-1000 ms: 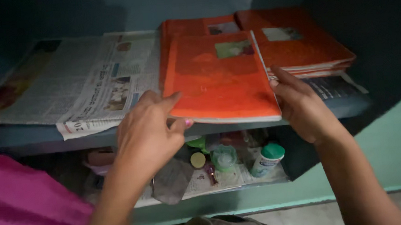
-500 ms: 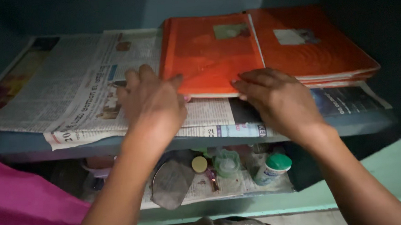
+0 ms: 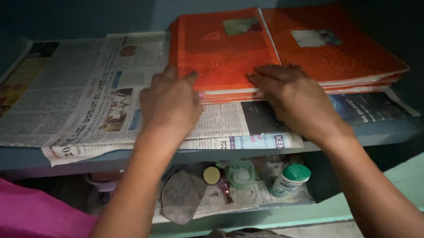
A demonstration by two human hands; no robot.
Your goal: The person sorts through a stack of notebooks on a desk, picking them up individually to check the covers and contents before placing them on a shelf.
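Your left hand rests palm down at the near left corner of the orange notebook. Its fingers are spread loosely, the tips lie on the cover's near edge, and they grip nothing. Your right hand lies flat on the near right part of the same notebook. Its fingers are stretched out side by side and point left across the cover, pressing on it rather than closing around it.

The notebook sits on top of a small stack of like ones, on the right half of the upper shelf, with its near edge set back from the shelf's front lip. Just to its right, touching or nearly so, lies a second stack of orange notebooks, running off towards the dark right wall. A sheet of newspaper lines the shelf under both stacks and spreads away to the left, its near edge folded over the lip.

On the lower shelf, below your wrists, stand a white bottle with a green cap, a clear round container and a grey mask. A pink cloth fills the near left corner.
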